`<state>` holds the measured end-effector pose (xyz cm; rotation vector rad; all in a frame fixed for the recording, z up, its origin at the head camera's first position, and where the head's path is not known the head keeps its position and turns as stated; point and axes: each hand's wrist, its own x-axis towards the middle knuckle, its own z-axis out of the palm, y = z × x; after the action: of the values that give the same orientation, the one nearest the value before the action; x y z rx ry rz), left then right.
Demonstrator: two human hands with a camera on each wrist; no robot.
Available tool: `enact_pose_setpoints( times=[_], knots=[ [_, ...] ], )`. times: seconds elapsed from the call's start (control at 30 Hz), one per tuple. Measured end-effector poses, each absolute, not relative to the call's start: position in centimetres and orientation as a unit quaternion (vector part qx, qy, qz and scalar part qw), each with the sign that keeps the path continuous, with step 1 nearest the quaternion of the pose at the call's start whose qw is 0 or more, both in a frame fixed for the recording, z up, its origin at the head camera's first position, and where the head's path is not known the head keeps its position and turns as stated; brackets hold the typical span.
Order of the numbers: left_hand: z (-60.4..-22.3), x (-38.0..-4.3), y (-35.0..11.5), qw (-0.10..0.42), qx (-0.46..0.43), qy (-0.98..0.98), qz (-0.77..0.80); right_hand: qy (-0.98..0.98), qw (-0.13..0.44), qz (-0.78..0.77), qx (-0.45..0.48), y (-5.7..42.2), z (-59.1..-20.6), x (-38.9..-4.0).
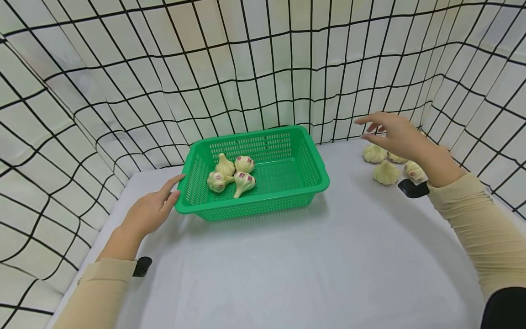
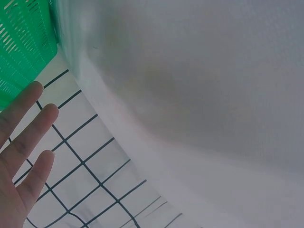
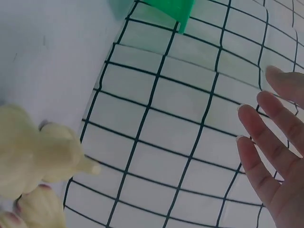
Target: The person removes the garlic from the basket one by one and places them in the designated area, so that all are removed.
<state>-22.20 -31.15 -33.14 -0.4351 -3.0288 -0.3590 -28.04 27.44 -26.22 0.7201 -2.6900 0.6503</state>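
Note:
A green plastic basket stands on the white table with several garlic bulbs grouped in its left half. My left hand touches the basket's left rim, thumb and fingers fairly straight; the left wrist view shows its spread fingers beside the basket wall. Over at the right, my right hand hovers above a loose group of garlic bulbs, fingers loosely bent with nothing between them. In the right wrist view its fingers are apart from the garlic. My right forearm partly hides that group.
Black-grid netting over white cloth walls the table's back and both sides. The basket's back edge is close to the rear wall. White tabletop stretches in front of the basket. A dark rounded object shows at the lower right corner.

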Motion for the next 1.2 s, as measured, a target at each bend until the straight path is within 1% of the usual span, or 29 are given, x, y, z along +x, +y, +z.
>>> enact_pose_setpoints(
  times=[0.1,0.37,0.63,1.0,1.2],
  knots=[
    [-33.2,-22.3,-31.2,0.031,-0.142,-0.982,-0.12,-0.93,0.134,0.213,0.269,25.7,-26.1,-28.6],
    [-33.3,-22.3,-31.4,0.031,-0.142,-0.982,-0.121,-0.914,0.138,0.201,0.325,21.9,-25.3,-30.6],
    [-33.1,-22.5,-31.3,0.027,-0.138,-0.983,-0.119,-0.908,0.132,0.196,0.347,18.7,-24.7,-32.6],
    [-33.2,-22.5,-31.2,0.031,-0.141,-0.982,-0.118,-0.896,0.135,0.2,0.373,14.4,-23.5,-34.0],
    [-33.3,-22.4,-31.2,0.031,-0.142,-0.982,-0.122,-0.893,0.113,0.205,0.384,11.6,-23.8,-35.6]
  ],
)
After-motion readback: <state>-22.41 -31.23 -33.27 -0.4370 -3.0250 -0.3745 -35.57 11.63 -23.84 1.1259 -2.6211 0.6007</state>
